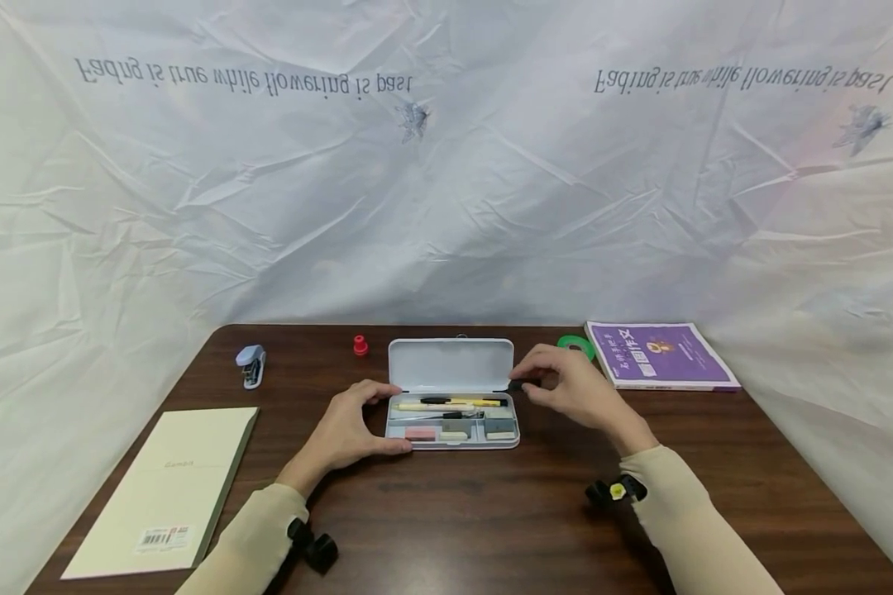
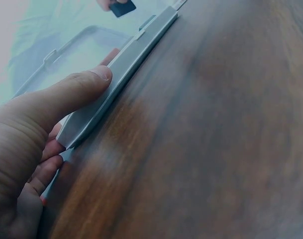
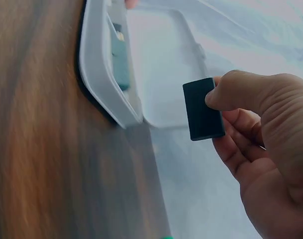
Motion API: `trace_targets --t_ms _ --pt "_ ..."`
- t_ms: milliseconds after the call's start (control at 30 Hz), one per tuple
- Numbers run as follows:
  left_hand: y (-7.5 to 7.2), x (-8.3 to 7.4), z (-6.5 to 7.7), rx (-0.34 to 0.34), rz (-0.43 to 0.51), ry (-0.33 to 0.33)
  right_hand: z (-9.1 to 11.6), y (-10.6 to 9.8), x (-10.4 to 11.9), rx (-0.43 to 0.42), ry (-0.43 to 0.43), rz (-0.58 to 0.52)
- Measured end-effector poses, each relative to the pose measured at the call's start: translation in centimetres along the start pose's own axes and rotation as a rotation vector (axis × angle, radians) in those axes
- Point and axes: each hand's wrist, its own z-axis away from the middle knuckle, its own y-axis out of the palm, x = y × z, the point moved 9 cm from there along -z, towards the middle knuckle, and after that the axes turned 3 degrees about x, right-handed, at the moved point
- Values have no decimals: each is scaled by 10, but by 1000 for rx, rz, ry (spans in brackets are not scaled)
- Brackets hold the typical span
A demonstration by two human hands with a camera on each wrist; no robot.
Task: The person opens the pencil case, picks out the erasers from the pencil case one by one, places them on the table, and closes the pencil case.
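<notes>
A white pencil case (image 1: 454, 447) lies on the table with its lid (image 1: 450, 364) raised at the back. Inside are a yellow pen or pencil (image 1: 457, 402), other slim writing tools, a pink eraser (image 1: 420, 433) and small grey and white blocks. My left hand (image 1: 346, 430) grips the case's left end, thumb on the front wall and fingers toward the back corner. Between thumb and fingers, my right hand (image 1: 573, 388) pinches a small black rectangular block (image 3: 203, 110), held up beside the case's right end near the lid hinge.
At the left lie a cream notebook (image 1: 167, 487) and a pale blue stapler (image 1: 251, 366). A small red object (image 1: 360, 345) stands behind the case. Green tape (image 1: 576, 345) and a purple book (image 1: 658, 355) sit at the back right, before a white curtain (image 1: 446, 207).
</notes>
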Motion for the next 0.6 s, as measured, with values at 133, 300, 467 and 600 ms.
trace_targets --t_ms 133,300,467,600 --pt "0 -1 1 -5 16 11 11 -19 -8 -44 24 27" --pt "-1 -3 1 -13 10 28 29 -43 -20 -96 48 78" --pt "-2 -3 1 -17 19 35 50 -61 -34 -125 101 161" --pt "-2 -4 1 -19 10 46 68 -69 -45 -144 127 188"
